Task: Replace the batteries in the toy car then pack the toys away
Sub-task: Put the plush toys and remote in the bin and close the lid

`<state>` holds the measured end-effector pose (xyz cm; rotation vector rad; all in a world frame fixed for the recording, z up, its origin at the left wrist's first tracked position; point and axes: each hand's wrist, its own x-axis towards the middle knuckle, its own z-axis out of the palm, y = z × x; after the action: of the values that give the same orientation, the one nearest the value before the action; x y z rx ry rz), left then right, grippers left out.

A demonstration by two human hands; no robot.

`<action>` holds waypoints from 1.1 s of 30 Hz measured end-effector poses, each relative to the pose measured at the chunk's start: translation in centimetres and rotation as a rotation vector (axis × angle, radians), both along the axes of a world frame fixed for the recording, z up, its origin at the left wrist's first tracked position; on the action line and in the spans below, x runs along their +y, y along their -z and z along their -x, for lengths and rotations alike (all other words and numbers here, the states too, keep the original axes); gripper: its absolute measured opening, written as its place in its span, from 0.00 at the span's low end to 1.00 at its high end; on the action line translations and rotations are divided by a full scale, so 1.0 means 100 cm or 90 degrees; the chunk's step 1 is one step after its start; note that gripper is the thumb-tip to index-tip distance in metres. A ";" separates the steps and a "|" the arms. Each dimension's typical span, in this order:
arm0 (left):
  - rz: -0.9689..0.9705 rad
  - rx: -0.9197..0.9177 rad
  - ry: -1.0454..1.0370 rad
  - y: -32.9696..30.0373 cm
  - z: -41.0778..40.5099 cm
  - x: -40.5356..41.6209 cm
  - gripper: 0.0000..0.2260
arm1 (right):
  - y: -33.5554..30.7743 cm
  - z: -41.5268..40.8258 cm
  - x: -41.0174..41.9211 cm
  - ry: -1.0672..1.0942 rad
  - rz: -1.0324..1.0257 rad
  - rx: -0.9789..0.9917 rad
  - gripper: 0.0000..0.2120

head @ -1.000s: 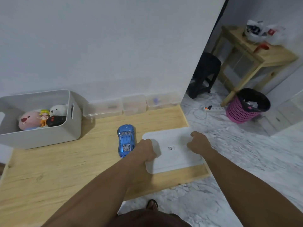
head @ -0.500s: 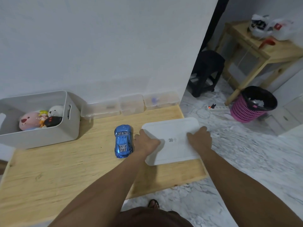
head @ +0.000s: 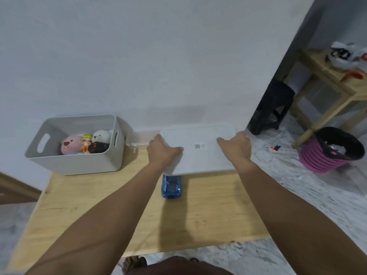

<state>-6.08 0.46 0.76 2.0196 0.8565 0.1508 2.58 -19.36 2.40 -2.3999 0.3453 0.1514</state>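
Observation:
A flat white lid with a small printed code hangs in the air above the wooden table. My left hand grips its left edge and my right hand grips its right edge. Under the lid's near edge sits the blue toy car, its front half hidden by the lid. A grey bin at the table's far left holds a pink plush, a small doll, a white bear and a black toy.
Clear plastic boxes line the wall behind the lid, mostly hidden. Right of the table, on the marble floor, are a pink and black waste basket, a power strip, a black stool and a wooden side table.
The lid has been lifted off the table and carried up and toward the wall, with both hands on its edges. It now covers part of the car.

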 end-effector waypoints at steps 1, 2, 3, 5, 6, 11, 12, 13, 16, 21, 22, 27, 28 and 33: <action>0.004 -0.009 -0.004 -0.005 0.001 0.013 0.35 | -0.005 0.000 0.012 -0.009 -0.006 -0.002 0.36; 0.013 -0.020 -0.006 -0.010 0.002 0.026 0.35 | -0.009 -0.001 0.024 -0.018 -0.013 -0.004 0.36; 0.022 -0.027 -0.008 -0.016 0.003 0.039 0.34 | -0.014 -0.001 0.036 -0.027 -0.020 -0.006 0.36; 0.022 -0.044 -0.021 -0.025 0.008 0.066 0.32 | -0.023 0.001 0.060 -0.045 -0.031 -0.010 0.37; 0.025 -0.052 -0.031 -0.029 0.011 0.079 0.32 | -0.027 0.002 0.073 -0.056 -0.035 -0.012 0.37; 0.006 -0.057 -0.070 -0.044 0.028 0.145 0.31 | -0.043 0.016 0.139 -0.113 -0.042 -0.032 0.36; 0.013 -0.063 -0.077 -0.046 0.033 0.159 0.30 | -0.045 0.019 0.151 -0.123 -0.042 -0.034 0.35; 0.016 -0.066 -0.081 -0.047 0.037 0.173 0.30 | -0.046 0.023 0.164 -0.134 -0.042 -0.036 0.35; 0.002 -0.063 -0.089 -0.049 0.049 0.218 0.22 | -0.048 0.034 0.203 -0.178 -0.032 -0.042 0.30; -0.013 -0.040 -0.108 -0.052 0.076 0.287 0.22 | -0.047 0.055 0.265 -0.244 -0.015 -0.032 0.10; -0.019 -0.040 -0.115 -0.052 0.081 0.300 0.23 | -0.046 0.058 0.277 -0.252 -0.010 -0.026 0.06; -0.080 0.001 -0.093 -0.056 0.099 0.342 0.20 | -0.043 0.073 0.326 -0.287 0.016 -0.015 0.03; -0.094 0.003 -0.083 -0.056 0.101 0.347 0.19 | -0.042 0.076 0.334 -0.285 0.016 -0.018 0.07; -0.111 0.032 -0.053 -0.050 0.108 0.369 0.18 | -0.033 0.089 0.359 -0.265 0.063 -0.042 0.18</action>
<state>-16.87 37.39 5.80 2.1577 0.9894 0.2287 -6.37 16.54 5.67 -2.5397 -0.1865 0.2455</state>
